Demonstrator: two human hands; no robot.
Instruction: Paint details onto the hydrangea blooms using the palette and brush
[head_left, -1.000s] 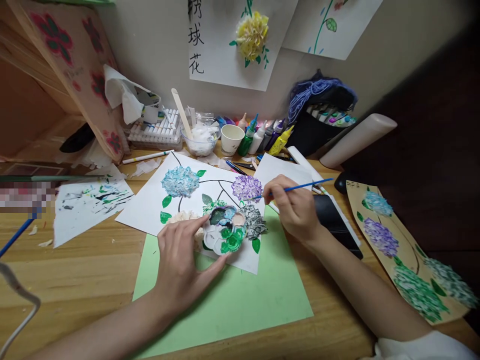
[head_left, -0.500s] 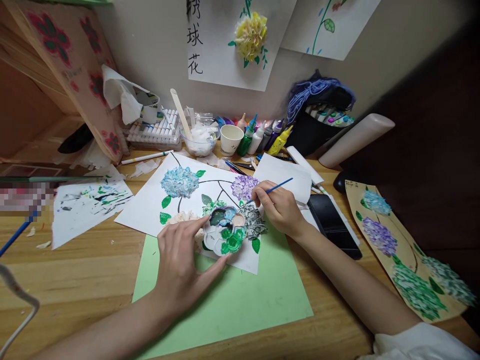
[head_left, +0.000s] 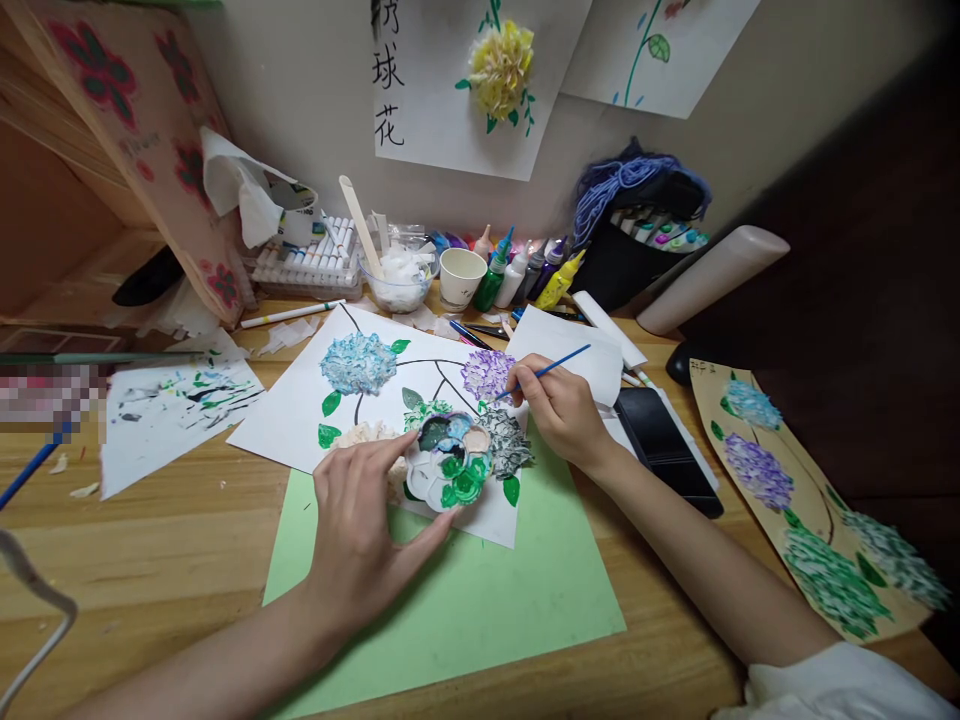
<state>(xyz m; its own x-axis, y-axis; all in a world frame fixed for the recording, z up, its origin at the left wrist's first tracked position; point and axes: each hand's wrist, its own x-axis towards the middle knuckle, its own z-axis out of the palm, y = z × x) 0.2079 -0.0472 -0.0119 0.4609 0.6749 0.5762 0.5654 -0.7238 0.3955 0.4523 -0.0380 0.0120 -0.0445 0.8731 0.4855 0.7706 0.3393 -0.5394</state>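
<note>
My left hand (head_left: pixel 360 520) grips a round, flower-shaped paint palette (head_left: pixel 427 482) by its edge, its wells smeared with green, black, blue and peach paint. In my right hand (head_left: pixel 555 405) is a thin blue paintbrush (head_left: pixel 555 364), its tip pointing down-left beside the purple flower (head_left: pixel 487 374). Below both hands lies a white sheet (head_left: pixel 292 400) bearing raised paper flowers: a blue one (head_left: pixel 358 363), a dark grey one (head_left: pixel 508 445) and others partly hidden by the palette. Painted green leaves and dark stems join them. A green sheet (head_left: pixel 525 600) lies underneath.
Along the back stand a marker box (head_left: pixel 307 262), a bowl of paper scraps (head_left: pixel 397 285), a paper cup (head_left: pixel 460 278) and several paint bottles (head_left: pixel 517 272). A black case (head_left: pixel 667 450) and another flower picture (head_left: pixel 810 520) lie right. Paint-smeared paper (head_left: pixel 172 420) lies left.
The brush in my right hand has tilted slightly, its handle end rising a little up and right. My left hand and the palette stay almost in place.
</note>
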